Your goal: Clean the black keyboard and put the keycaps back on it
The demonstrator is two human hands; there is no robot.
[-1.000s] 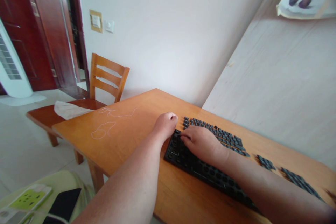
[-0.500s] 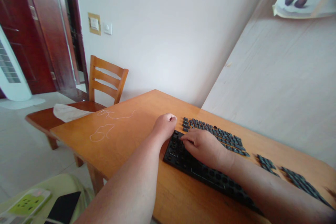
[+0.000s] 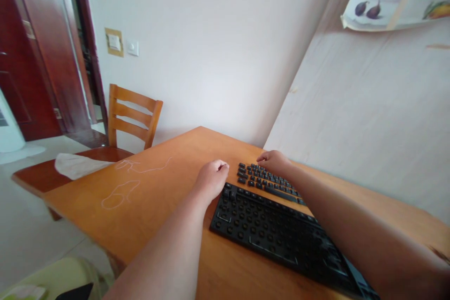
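Stripped keyboard (image 3: 263,232), long axis slanting from upper left to lower right; left hand (image 3: 213,179) curled closed beside far-left corner. Right hand (image 3: 276,162) above loose keycaps (image 3: 259,181), pinch unclear.

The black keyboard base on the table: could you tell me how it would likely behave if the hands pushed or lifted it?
The keyboard base is probably stiff, as its long frame looks straight. Lying flat and broad on the table, it would likely slide rather than roll or tip.
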